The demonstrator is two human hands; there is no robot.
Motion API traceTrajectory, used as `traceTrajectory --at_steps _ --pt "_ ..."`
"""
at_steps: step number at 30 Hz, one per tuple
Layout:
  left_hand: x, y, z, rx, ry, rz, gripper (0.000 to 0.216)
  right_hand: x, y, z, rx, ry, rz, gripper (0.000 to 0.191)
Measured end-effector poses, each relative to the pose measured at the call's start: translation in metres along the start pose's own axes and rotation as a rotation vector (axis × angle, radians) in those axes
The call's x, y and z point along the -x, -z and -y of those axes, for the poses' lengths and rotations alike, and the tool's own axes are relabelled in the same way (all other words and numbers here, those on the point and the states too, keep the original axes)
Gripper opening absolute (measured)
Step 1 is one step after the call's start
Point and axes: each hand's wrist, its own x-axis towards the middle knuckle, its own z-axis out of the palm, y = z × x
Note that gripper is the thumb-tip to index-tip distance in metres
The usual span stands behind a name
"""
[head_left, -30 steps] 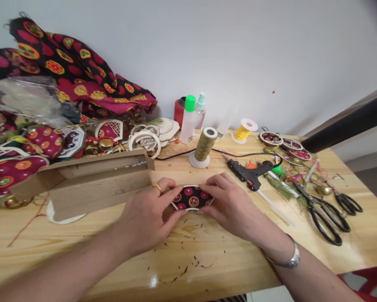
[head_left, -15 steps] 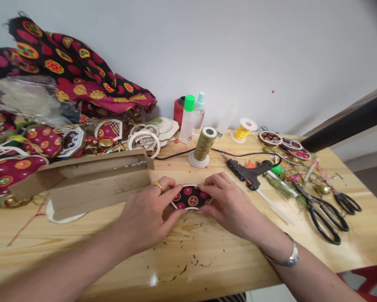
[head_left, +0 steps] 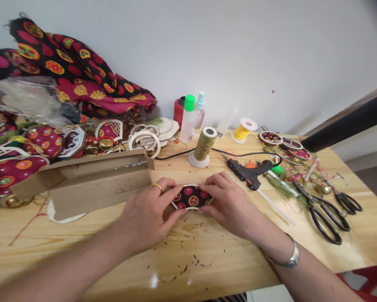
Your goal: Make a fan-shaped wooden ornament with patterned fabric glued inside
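Between my two hands is a small fan-shaped ornament, black fabric with magenta dots and an orange flower set in a white rim. My left hand, with a gold ring, pinches its left end between thumb and fingers. At the right end, my right hand grips it the same way. Fingertips cover both ends of the ornament. Just behind it stands a spool of olive thread. To the left of my left hand lies an open cardboard box with small shiny beads inside.
A black glue gun lies right of the spool, its cord running behind. Farther right are black-handled scissors. Bottles and yellow thread line the wall. Patterned cloth and finished ornaments crowd the left. Dark scraps dot the front.
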Motion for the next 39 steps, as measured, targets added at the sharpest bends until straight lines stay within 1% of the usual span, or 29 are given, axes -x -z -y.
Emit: traceTrajectory --at_steps 16,25,29,35,39 --pt "0.0001 0.0015 -0.0012 -0.013 0.019 0.041 0.037 -0.0005 0.0009 0.0009 0.000 -0.010 0.019 0.036" --pt "-0.0009 0.0015 -0.0020 -0.023 0.015 0.028 0.037 -0.0008 0.0014 0.0011 0.002 -0.014 0.025 0.036" --pt "-0.0008 0.0022 -0.0024 -0.025 0.029 0.049 0.038 -0.0006 0.0032 0.0026 0.007 -0.017 0.027 0.033" --pt "-0.0010 0.0029 -0.0022 -0.031 0.022 0.047 0.037 -0.0002 0.0049 0.0050 0.024 -0.007 0.021 0.032" --pt "-0.0015 0.0046 -0.0034 -0.019 0.032 0.073 0.036 -0.0015 0.0037 0.0057 0.076 -0.011 0.030 0.033"
